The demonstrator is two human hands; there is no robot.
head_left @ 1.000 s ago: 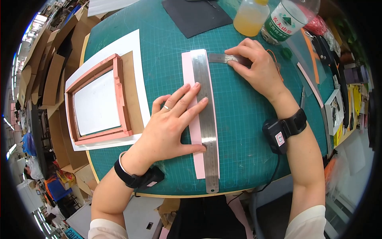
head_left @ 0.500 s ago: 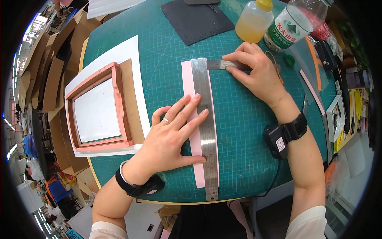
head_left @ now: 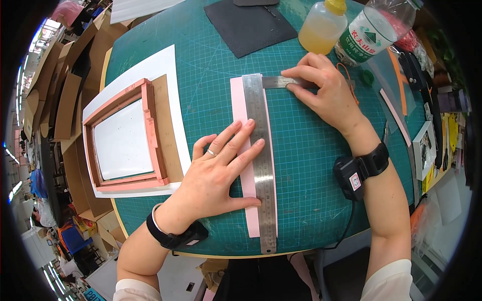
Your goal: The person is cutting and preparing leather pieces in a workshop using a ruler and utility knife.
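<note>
A long steel ruler (head_left: pixel 264 185) lies lengthwise over a pink strip (head_left: pixel 237 100), whose edges show on both sides of it. My left hand (head_left: pixel 211 170) rests on both, fingers spread, with fingertips pressing the ruler and strip. Between the thumb and fingers of my right hand (head_left: pixel 324 90) is a shorter steel ruler (head_left: pixel 273 82), set crosswise with its end against the far end of the long ruler. The right part of that short ruler is hidden under my hand. Everything lies on a green gridded cutting mat (head_left: pixel 316 210).
At left, a pinkish wooden frame (head_left: pixel 150 125) sits on brown board and white sheet. Behind are black leather (head_left: pixel 248 30), a yellow-capped bottle (head_left: pixel 321 27) and a clear water bottle (head_left: pixel 369 35). At right lie a pink strip (head_left: pixel 395 118) and a white box (head_left: pixel 424 150).
Hands and both rulers keep the same arrangement; the whole view has shifted very slightly. At the upper left edge, a person in pink has come further into view.
</note>
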